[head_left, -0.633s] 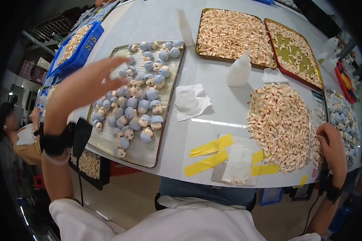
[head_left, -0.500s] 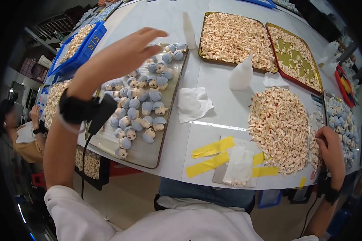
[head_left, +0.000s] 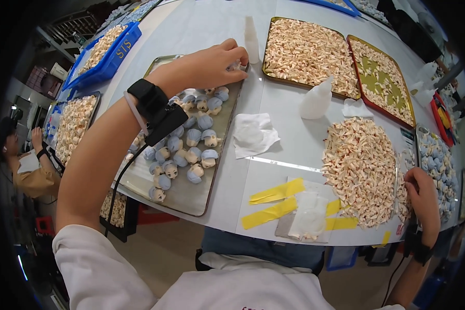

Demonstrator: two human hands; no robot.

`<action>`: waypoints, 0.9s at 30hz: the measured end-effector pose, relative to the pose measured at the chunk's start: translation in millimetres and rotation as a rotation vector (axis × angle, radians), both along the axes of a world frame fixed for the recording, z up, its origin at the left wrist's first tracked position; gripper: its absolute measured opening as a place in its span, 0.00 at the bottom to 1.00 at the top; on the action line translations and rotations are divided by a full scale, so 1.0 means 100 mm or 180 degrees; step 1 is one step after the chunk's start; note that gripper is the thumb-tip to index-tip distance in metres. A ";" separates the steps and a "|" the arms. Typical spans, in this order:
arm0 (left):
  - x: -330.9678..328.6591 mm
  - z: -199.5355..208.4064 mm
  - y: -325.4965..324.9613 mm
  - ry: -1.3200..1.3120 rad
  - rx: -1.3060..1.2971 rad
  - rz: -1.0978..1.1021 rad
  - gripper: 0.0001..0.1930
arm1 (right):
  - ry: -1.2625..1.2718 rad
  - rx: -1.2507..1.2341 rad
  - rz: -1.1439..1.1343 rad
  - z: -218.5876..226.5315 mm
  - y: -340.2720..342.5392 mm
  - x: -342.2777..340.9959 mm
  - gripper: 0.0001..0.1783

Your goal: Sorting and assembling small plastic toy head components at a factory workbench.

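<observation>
My left hand [head_left: 212,66] reaches over the far right corner of a metal tray [head_left: 191,199]. Its fingers and thumb curl round a small blue-haired doll head [head_left: 235,66], mostly hidden by them. More doll heads [head_left: 193,137] with pale faces lie on the tray, some beneath my left forearm. On the right, my right hand [head_left: 423,194] rests at the edge of a heap of small cream pieces with reddish marks [head_left: 361,165]. Its fingers are bent together; what they hold, if anything, cannot be made out. A thin metallic strip [head_left: 396,186] lies beside them.
A white squeeze bottle [head_left: 316,99], a white cloth [head_left: 254,135] and a pad with yellow tape [head_left: 311,214] occupy the middle. Behind stand two trays of cream pieces [head_left: 310,49] [head_left: 382,77]. Blue pieces [head_left: 436,160] fill a right-hand tray; a blue bin [head_left: 121,49] stands left. Another person [head_left: 36,165] sits left.
My left hand has come down and to the right, from open above the tray to closed at its far corner. My right hand has hardly moved.
</observation>
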State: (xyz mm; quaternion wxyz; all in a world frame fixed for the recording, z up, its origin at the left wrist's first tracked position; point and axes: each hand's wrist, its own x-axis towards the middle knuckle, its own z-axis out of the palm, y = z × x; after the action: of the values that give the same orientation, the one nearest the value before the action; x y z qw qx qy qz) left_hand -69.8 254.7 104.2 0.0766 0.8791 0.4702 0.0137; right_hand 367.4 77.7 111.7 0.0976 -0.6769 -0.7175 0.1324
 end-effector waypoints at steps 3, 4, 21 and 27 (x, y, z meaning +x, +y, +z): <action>-0.01 0.01 -0.03 -0.0145 -0.0244 0.0120 0.13 | 0.0116 -0.0036 -0.0051 -0.01 0.00 -0.02 0.05; -0.02 0.04 -0.06 -0.0029 -0.0281 0.0128 0.12 | 0.0089 0.0003 -0.0036 -0.02 0.00 -0.02 0.05; -0.26 0.73 -0.67 0.0258 -0.1080 0.0698 0.12 | 0.0144 0.0025 -0.0039 -0.02 -0.01 0.03 0.06; -0.55 0.20 0.09 -0.0190 0.0582 -0.0188 0.11 | 0.0231 0.0159 0.0001 -0.03 -0.03 0.03 0.05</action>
State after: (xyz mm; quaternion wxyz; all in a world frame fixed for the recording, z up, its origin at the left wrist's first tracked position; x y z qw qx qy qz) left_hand -124.6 263.5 124.7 0.0103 0.8951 0.4384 0.0805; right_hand 370.0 74.9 108.5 0.1405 -0.6689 -0.7166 0.1389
